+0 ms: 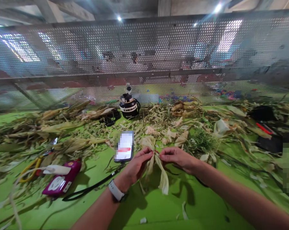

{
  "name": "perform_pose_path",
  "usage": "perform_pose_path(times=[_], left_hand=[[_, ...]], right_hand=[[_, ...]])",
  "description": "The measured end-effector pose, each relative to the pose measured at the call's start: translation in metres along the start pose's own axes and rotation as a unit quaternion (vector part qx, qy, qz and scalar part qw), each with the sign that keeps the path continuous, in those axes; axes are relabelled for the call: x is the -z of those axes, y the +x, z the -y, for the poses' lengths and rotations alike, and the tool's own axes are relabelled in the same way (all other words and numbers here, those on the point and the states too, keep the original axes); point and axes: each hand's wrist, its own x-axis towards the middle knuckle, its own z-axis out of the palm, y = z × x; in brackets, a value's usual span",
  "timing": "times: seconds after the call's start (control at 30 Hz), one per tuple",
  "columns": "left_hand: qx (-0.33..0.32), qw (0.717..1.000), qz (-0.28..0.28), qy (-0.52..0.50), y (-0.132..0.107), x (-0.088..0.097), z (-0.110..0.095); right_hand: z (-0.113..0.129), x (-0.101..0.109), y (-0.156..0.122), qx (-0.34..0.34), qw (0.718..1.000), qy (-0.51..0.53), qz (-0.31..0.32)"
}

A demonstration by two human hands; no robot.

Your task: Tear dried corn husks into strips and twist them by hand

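Between my two hands is a pale bundle of dried corn husks (163,179), gathered at its middle with loose strips fanning out above and hanging below. My left hand (139,163), with a white watch on its wrist, pinches the bundle from the left at the gathered point. From the right, my right hand (174,158) has its thumb and fingertips closed at the same point; they seem to grip a thin strip of the husk. Just left of the bundle a phone (124,145) with a lit, blurred screen lies on the green table (159,209).
Dried husks (60,126) and green grassy fibres (202,140) cover much of the table. A black jug (129,105) stands at the back, before a perforated metal screen (144,48). At left lie a purple power bank (72,172) with a white cable and yellow-handled scissors (30,171).
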Motion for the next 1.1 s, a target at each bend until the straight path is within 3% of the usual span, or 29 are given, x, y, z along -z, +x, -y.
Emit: perform_pose_path(times=[0.1, 0.23, 0.43, 0.57, 0.77, 0.9, 1.1], left_hand=[[0.004, 0.999, -0.006, 0.034, 0.001, 0.002, 0.001], [-0.024, 0.996, 0.035, 0.079, 0.003, 0.004, 0.005], [-0.029, 0.994, -0.037, 0.100, 0.007, 0.004, 0.007], [-0.022, 0.990, -0.047, 0.130, 0.009, 0.006, 0.007], [-0.005, 0.997, -0.050, 0.066, 0.006, 0.006, 0.006], [-0.010, 1.000, -0.013, 0.025, 0.004, 0.005, 0.004], [-0.053, 0.987, 0.002, -0.150, 0.003, 0.007, -0.011]], right_hand=[[-0.004, 0.002, 0.004, 0.031, 0.998, -0.052, -0.009], [-0.006, 0.003, 0.004, 0.061, 0.986, -0.153, -0.007], [-0.002, 0.003, 0.001, 0.093, 0.961, -0.261, -0.016], [0.002, 0.003, 0.001, 0.094, 0.951, -0.291, -0.040], [-0.001, 0.003, 0.003, 0.088, 0.960, -0.264, -0.027], [-0.004, 0.005, 0.004, 0.063, 0.978, -0.198, -0.031], [-0.007, 0.009, 0.003, 0.037, 0.990, -0.135, 0.029]])
